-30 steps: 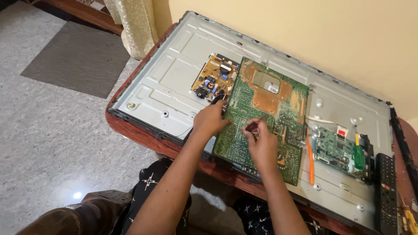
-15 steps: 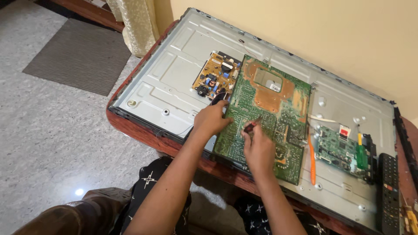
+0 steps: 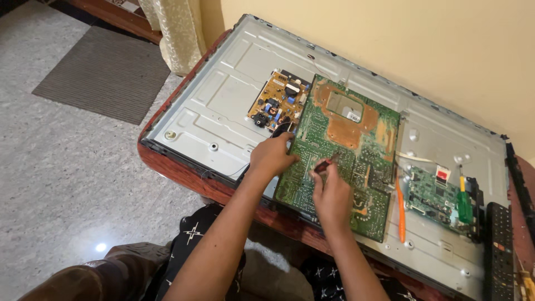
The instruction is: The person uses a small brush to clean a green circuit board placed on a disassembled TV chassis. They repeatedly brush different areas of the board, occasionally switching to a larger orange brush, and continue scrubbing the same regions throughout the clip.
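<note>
A large green circuit board point(image 3: 356, 139) lies solder side up on the grey metal back panel point(image 3: 223, 106) of a flat screen. My left hand point(image 3: 272, 157) grips the board's left edge. My right hand point(image 3: 332, 192) rests on the board's lower middle, its fingers pinched on a small dark tool point(image 3: 325, 163) whose tip touches the board.
A brown power board point(image 3: 277, 100) is fixed to the panel left of the green one. A small green board point(image 3: 434, 198), an orange pry tool point(image 3: 400, 209) and a green-handled screwdriver point(image 3: 463, 203) lie to the right. A black remote point(image 3: 500, 251) sits at the far right. The wooden table edge point(image 3: 184, 178) faces me.
The view has shifted slightly. Both hands stay on the green board; my right hand has edged a little along it with the tool.
</note>
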